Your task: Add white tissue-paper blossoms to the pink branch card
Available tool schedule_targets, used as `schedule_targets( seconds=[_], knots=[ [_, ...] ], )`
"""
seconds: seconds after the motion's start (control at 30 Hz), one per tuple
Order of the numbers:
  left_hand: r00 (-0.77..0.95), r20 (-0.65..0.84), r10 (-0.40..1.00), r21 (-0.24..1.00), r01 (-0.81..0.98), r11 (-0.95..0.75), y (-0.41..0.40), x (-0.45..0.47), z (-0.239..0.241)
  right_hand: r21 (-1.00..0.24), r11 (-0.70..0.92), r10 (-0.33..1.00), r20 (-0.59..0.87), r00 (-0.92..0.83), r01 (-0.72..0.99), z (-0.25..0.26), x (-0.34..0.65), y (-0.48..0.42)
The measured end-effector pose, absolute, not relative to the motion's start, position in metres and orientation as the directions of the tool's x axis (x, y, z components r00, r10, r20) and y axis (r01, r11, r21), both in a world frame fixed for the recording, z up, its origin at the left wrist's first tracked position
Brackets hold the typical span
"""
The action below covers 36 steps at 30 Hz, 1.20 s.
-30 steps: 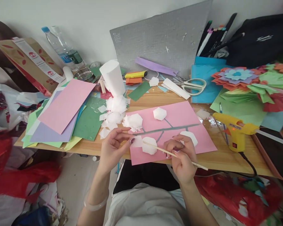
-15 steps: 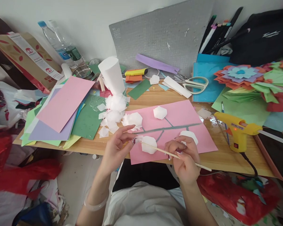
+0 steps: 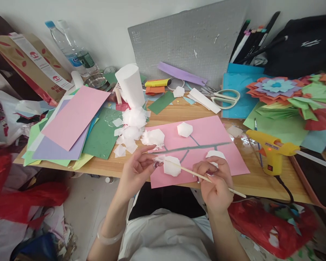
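My left hand [image 3: 137,168] pinches a small white tissue piece [image 3: 159,158] between thumb and fingers, just over the near left edge of a pink paper sheet [image 3: 203,134]. My right hand [image 3: 216,181] grips a thin wooden stick [image 3: 195,174] like a pencil. The stick's tip reaches the tissue piece and crosses a white tissue flower [image 3: 171,166] lying on the sheet. The sheet carries a grey-green drawn branch [image 3: 195,146] and more white tissue flowers [image 3: 184,129].
A yellow glue gun [image 3: 271,150] stands on the wooden table [image 3: 260,183] at the right. Stacked coloured papers [image 3: 70,127] lie at the left, with a white roll [image 3: 129,85], scissors [image 3: 224,98], a grey cutting mat [image 3: 190,40] and paper flowers [image 3: 277,87] behind.
The stick's tip has moved left and up to the tissue piece in my left hand. My left fingers have closed a little more around it. The view has shifted slightly.
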<state>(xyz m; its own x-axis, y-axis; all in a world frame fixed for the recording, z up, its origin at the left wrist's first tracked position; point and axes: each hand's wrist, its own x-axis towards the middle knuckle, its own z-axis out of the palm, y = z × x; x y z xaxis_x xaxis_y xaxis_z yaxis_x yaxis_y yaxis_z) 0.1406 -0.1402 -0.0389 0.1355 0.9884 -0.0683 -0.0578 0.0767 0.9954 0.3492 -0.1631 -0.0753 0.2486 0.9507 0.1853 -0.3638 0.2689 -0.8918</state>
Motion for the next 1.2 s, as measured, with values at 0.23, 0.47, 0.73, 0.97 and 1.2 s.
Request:
schedule_targets(
  seconds=[0.23,0.47,0.73,0.97,1.2],
  knots=[
    [0.169,-0.069,0.983,0.996,-0.036,0.076,-0.14,0.143,-0.043,-0.894,0.261,0.962,0.208,0.178,-0.365,-0.074,0.348,-0.164],
    [0.234,-0.119,0.965,0.988,-0.065,0.138,-0.14,0.144,-0.04,-0.89,0.258,0.964,0.209,0.167,-0.375,-0.08,0.349,-0.166],
    [0.262,-0.095,0.96,0.983,-0.128,0.132,-0.142,0.15,-0.038,-0.91,0.268,0.955,0.206,0.215,-0.316,-0.08,0.348,-0.168],
    [0.176,-0.146,0.973,0.987,-0.045,0.156,-0.141,0.146,-0.04,-0.912,0.274,0.954,0.218,0.207,-0.304,-0.078,0.346,-0.169],
    [-0.115,0.022,0.993,0.98,0.197,0.001,-0.139,0.119,-0.053,-0.915,0.294,0.937,0.217,0.275,-0.278,-0.07,0.342,-0.161]
  ],
)
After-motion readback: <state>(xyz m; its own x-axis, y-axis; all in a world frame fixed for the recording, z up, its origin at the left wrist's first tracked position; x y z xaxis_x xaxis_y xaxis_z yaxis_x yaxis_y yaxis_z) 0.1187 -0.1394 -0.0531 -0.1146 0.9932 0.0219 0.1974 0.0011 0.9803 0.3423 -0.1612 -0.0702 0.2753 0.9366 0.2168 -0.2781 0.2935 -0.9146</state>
